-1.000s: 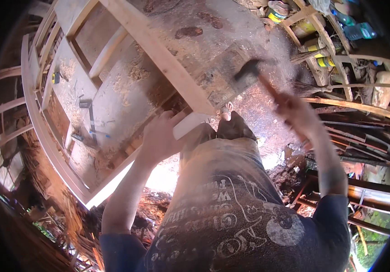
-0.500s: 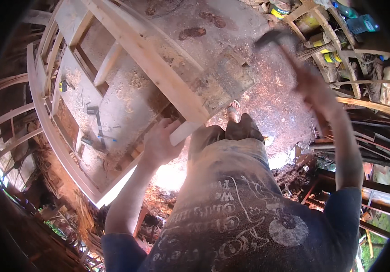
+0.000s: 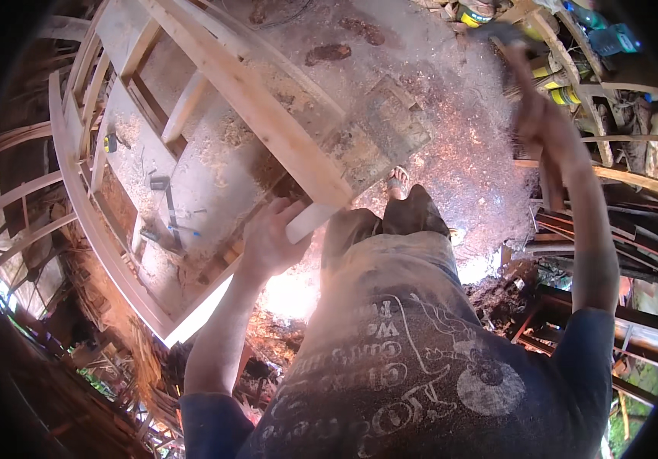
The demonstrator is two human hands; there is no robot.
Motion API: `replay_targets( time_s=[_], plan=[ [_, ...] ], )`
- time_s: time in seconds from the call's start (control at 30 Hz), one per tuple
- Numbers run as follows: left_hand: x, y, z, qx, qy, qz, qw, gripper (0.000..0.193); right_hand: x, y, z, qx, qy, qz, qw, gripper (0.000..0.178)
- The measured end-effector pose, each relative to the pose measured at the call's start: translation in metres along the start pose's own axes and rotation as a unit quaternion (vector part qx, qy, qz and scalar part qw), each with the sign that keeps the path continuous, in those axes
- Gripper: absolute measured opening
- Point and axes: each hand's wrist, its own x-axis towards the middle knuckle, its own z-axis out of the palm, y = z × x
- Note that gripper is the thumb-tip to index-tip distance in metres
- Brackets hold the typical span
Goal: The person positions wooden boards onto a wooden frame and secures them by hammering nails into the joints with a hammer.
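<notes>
My right hand (image 3: 544, 131) is raised at the right, closed round the handle of a hammer (image 3: 524, 75). The hammer is smeared by motion, its dark head at the top, apart from the wood. My left hand (image 3: 269, 239) grips a pale wooden rail (image 3: 312, 222) at the near corner of a wooden frame, fingers wrapped over it. Beside those fingers ends a long thick beam (image 3: 268, 134), which runs away to the upper left and meets the rail at this corner.
The frame lies over a dusty work surface (image 3: 210, 180) strewn with sawdust. On it are a yellow-and-black tape measure (image 3: 110, 143) and a dark L-shaped tool (image 3: 168, 200). Yellow-labelled containers (image 3: 564, 96) and wood scraps stand at the right. My foot (image 3: 398, 183) shows below the corner.
My right hand and the hammer have moved up and to the right, farther from the frame's corner. My left hand stays in place on the rail.
</notes>
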Motion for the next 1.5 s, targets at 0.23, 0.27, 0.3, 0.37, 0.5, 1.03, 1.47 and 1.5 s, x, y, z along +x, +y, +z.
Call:
replay_targets(
  time_s=[0.23, 0.27, 0.3, 0.37, 0.5, 1.03, 1.47, 1.5],
  plan=[
    [0.001, -0.001, 0.006, -0.013, 0.005, 0.007, 1.0, 0.041, -0.043, 0.003, 0.148, -0.123, -0.162, -0.137, 0.97, 0.045],
    [-0.003, -0.003, 0.006, -0.015, 0.016, 0.01, 1.0, 0.04, -0.067, -0.023, 0.149, -0.111, -0.233, -0.069, 0.964, 0.054],
    [-0.002, -0.005, 0.005, -0.016, 0.031, 0.017, 0.999, 0.038, -0.067, -0.021, 0.139, -0.038, -0.204, -0.029, 0.978, 0.052],
    [-0.004, -0.004, 0.005, -0.019, 0.024, 0.02, 0.999, 0.038, -0.069, -0.008, 0.117, 0.03, -0.103, 0.0, 0.994, 0.047],
    [-0.005, -0.002, 0.003, 0.009, 0.03, 0.021, 0.999, 0.042, -0.07, -0.02, 0.085, -0.16, 0.136, -0.127, 0.969, 0.037],
    [-0.008, -0.004, -0.002, -0.031, -0.016, -0.01, 0.999, 0.038, -0.009, -0.012, 0.175, -0.3, -0.009, -0.316, 0.9, 0.041],
    [-0.009, 0.003, -0.006, -0.021, -0.047, -0.052, 0.997, 0.05, -0.028, -0.025, 0.133, -0.155, -0.343, -0.05, 0.925, 0.051],
    [-0.009, 0.002, -0.005, -0.029, -0.041, -0.052, 0.997, 0.05, -0.037, -0.029, 0.134, -0.187, -0.306, -0.077, 0.93, 0.047]
  ],
)
